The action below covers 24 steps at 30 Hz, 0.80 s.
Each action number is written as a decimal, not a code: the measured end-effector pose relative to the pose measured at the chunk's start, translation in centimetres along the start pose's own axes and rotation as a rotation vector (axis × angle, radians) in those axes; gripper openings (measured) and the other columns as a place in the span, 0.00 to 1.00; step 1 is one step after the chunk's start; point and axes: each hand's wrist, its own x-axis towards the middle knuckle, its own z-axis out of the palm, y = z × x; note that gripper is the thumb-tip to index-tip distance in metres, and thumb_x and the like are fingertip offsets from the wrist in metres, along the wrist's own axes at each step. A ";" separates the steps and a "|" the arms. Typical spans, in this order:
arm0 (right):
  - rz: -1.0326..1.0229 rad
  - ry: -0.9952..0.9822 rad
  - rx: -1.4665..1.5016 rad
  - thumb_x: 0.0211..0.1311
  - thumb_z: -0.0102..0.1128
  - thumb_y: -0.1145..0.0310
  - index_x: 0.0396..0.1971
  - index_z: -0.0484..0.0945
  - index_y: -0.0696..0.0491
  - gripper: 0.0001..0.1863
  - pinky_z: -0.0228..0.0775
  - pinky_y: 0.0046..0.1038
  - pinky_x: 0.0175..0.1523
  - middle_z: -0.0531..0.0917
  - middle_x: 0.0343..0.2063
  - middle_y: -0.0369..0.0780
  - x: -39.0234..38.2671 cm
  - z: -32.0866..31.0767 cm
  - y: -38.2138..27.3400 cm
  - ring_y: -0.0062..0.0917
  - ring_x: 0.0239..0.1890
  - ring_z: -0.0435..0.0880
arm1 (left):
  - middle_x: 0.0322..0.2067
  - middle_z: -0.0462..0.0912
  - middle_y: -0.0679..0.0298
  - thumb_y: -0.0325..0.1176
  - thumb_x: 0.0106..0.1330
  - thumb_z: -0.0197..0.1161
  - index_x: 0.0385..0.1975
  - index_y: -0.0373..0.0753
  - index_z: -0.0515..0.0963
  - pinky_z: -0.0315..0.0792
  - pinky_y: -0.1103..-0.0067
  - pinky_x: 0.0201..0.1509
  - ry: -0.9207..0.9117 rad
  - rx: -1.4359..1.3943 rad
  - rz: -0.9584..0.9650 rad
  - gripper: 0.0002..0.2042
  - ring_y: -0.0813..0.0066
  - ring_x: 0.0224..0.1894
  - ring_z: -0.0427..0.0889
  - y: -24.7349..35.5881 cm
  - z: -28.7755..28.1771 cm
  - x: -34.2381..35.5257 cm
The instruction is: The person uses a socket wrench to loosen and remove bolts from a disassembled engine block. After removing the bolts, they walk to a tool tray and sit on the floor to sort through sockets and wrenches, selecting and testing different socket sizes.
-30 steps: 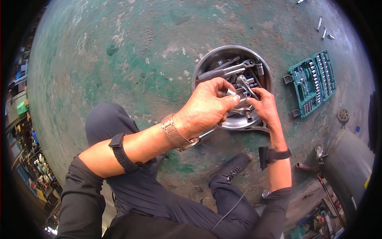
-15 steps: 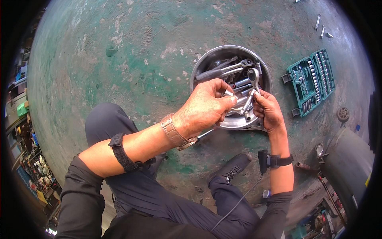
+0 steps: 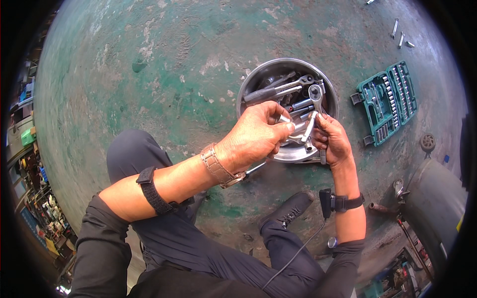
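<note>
A round metal bowl (image 3: 242,89) full of loose tools lies under both my hands. My left hand (image 3: 261,128) is closed over its near left side, thumb and forefinger pinching a small silver socket (image 3: 283,119) mostly hidden by the fingers. At the bowl's right edge my right hand (image 3: 334,138) is closed around a ratchet wrench (image 3: 315,94), whose round head points up and away. By the right thumb, a slim silver piece (image 3: 310,126) slants down over the bowl; its kind is unclear. Inside lie another ratchet (image 3: 305,79), a dark-gripped handle (image 3: 261,94) and several sockets.
To the right, an opened green socket case (image 3: 382,104) lies on the worn green floor (image 3: 164,74). Wrenches (image 3: 395,29) lie beyond it. A caster wheel (image 3: 428,142) and a large grey rounded object (image 3: 432,198) stand at right. Crowded shelving (image 3: 39,213) lines the far left.
My right hand has tilted the ratchet slightly, so its head's face shows more fully. The slim silver piece has turned a little with it. My left hand has hardly moved.
</note>
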 end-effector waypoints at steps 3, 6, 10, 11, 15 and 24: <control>-0.006 -0.084 0.003 0.66 0.56 0.64 0.40 0.77 0.56 0.11 0.54 0.10 0.17 0.80 0.26 0.33 0.0 -0.2 0.0 0.09 0.18 0.71 | 0.25 0.76 0.68 0.30 0.63 0.60 0.40 0.34 0.74 0.70 0.84 0.23 -0.031 0.022 -0.017 0.09 0.83 0.22 0.75 0.0 -0.1 0.0; -0.010 -0.128 -0.026 0.66 0.56 0.64 0.41 0.77 0.57 0.12 0.57 0.10 0.19 0.82 0.28 0.34 -0.2 -0.2 -0.2 0.10 0.21 0.74 | 0.25 0.76 0.67 0.30 0.63 0.60 0.41 0.34 0.73 0.70 0.84 0.23 -0.051 0.027 -0.009 0.10 0.83 0.22 0.75 -0.1 -0.1 0.0; -0.032 -0.180 -0.018 0.65 0.56 0.66 0.43 0.76 0.58 0.12 0.68 0.14 0.26 0.82 0.31 0.36 -0.6 0.7 -0.6 0.14 0.26 0.78 | 0.25 0.76 0.66 0.30 0.63 0.60 0.41 0.33 0.73 0.70 0.83 0.24 -0.072 0.097 -0.021 0.10 0.83 0.22 0.75 -0.2 -0.1 0.0; -0.042 -0.178 -0.020 0.65 0.56 0.67 0.43 0.76 0.59 0.12 0.71 0.15 0.28 0.82 0.31 0.36 -0.8 1.0 -0.7 0.15 0.27 0.79 | 0.25 0.77 0.66 0.30 0.62 0.59 0.41 0.33 0.73 0.70 0.83 0.24 -0.079 0.101 -0.025 0.10 0.83 0.22 0.75 -0.2 0.0 -0.1; -0.084 -0.080 -0.102 0.65 0.57 0.68 0.39 0.75 0.56 0.08 0.48 0.10 0.16 0.68 0.17 0.27 -1.2 2.5 -0.9 0.07 0.13 0.57 | 0.24 0.76 0.66 0.30 0.62 0.59 0.42 0.33 0.72 0.70 0.83 0.25 -0.103 0.112 -0.021 0.11 0.82 0.23 0.75 -0.2 0.0 -0.1; 0.061 0.043 -0.509 0.59 0.61 0.70 0.42 0.77 0.63 0.15 0.73 0.20 0.36 0.83 0.32 0.39 0.1 1.9 0.5 0.18 0.31 0.80 | 0.24 0.76 0.65 0.30 0.62 0.59 0.42 0.32 0.72 0.70 0.82 0.26 -0.101 0.173 -0.043 0.12 0.81 0.23 0.74 -0.1 -0.1 -0.4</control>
